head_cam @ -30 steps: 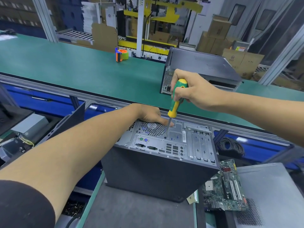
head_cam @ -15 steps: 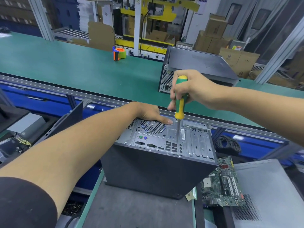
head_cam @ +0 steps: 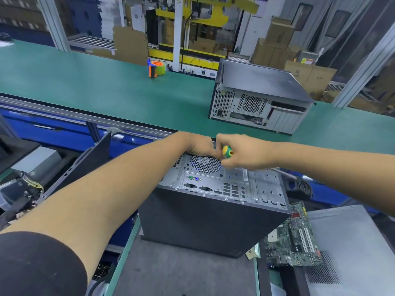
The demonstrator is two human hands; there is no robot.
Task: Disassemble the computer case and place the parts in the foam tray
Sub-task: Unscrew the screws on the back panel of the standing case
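Head view: case (head_cam: 215, 210) stands on end on the near bench (head_cam: 181, 272), rear panel up; left hand (head_cam: 199, 146) rests on its far edge, grip unclear, right hand (head_cam: 245, 151) curled round the screwdriver (head_cam: 227, 151), shaft lying flat. Shell looks intact, so mostly undone; a motherboard (head_cam: 297, 240) lies beside it, no foam tray identifiable. No legible writing.

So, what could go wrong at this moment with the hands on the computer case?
1. The right hand holds the screwdriver lying sideways; its metal shaft pokes past the computer case edge and might snag the cables.
2. The left hand rests at the case's far edge; a small loosened screw could perhaps fall between case and green belt.
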